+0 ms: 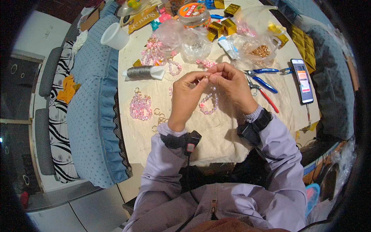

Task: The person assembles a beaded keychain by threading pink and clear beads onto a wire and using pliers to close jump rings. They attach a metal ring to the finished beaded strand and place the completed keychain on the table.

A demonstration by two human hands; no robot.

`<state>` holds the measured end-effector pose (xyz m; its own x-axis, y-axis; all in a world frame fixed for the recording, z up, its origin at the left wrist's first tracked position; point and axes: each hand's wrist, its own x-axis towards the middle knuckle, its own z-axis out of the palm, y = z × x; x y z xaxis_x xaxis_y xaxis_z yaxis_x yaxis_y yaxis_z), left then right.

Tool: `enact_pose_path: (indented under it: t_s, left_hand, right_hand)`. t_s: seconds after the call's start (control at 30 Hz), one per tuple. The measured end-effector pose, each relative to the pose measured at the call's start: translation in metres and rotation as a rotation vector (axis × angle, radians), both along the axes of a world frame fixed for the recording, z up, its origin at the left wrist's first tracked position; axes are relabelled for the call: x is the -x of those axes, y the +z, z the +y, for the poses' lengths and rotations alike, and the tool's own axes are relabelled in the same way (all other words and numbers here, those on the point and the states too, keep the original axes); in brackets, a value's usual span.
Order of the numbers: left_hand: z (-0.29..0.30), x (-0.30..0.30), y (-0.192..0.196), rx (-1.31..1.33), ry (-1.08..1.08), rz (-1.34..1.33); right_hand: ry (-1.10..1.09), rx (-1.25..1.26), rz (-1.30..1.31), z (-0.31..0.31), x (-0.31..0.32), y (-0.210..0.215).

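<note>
Pinching pink bead loop [209, 101], beads spilling from bags [193, 44]

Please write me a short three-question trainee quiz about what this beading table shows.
1. True or false: both hands meet at the top of the pink bead loop.
2. Which tool lies closest to the right hand?
A. blue-handled pliers
B. grey thread spool
C. white cup
3. What lies on the cloth at the table's right edge, beyond the pliers?

Key
1. True: the left hand and the right hand pinch it together with their fingers, and the loop hangs below.
2. A.
3. A smartphone with its screen lit.
</note>
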<state>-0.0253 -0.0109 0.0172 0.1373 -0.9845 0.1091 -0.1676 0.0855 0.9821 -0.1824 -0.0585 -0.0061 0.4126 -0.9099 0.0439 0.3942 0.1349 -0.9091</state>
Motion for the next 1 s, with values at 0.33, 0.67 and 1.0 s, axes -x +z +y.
enact_pose_path:
  t_s: [0.33, 0.67, 1.0]
  left_hand:
    - [-0.001, -0.004, 0.005, -0.034, -0.086, 0.095]
    - [0.000, -0.005, 0.002, -0.076, -0.097, 0.149]
    - [-0.005, -0.003, -0.002, -0.166, -0.190, 0.306]
  right_hand:
    - [-0.015, 0.045, 0.044, 0.000, 0.003, 0.006]
    - [0.003, 0.040, 0.188, 0.002, 0.009, 0.017]
    - [-0.058, 0.031, 0.066, 0.003, 0.002, 0.005]
